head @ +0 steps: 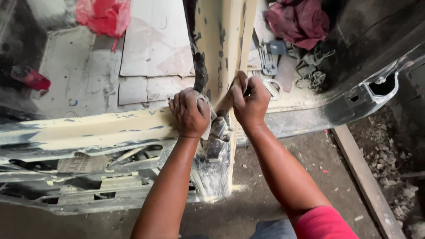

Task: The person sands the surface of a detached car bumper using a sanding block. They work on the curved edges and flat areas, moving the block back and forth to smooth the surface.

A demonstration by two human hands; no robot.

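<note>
- The left hand (190,113) is closed around a folded scrap of sandpaper (207,116), pressed against a car body panel (102,128) coated in pale yellow filler.
- The right hand (250,104) grips the edge of the upright pillar (223,40), fingers curled shut.
- Beyond, on flattened cardboard (155,40), lie a red bag (104,15) and a maroon rag (299,22).
</note>
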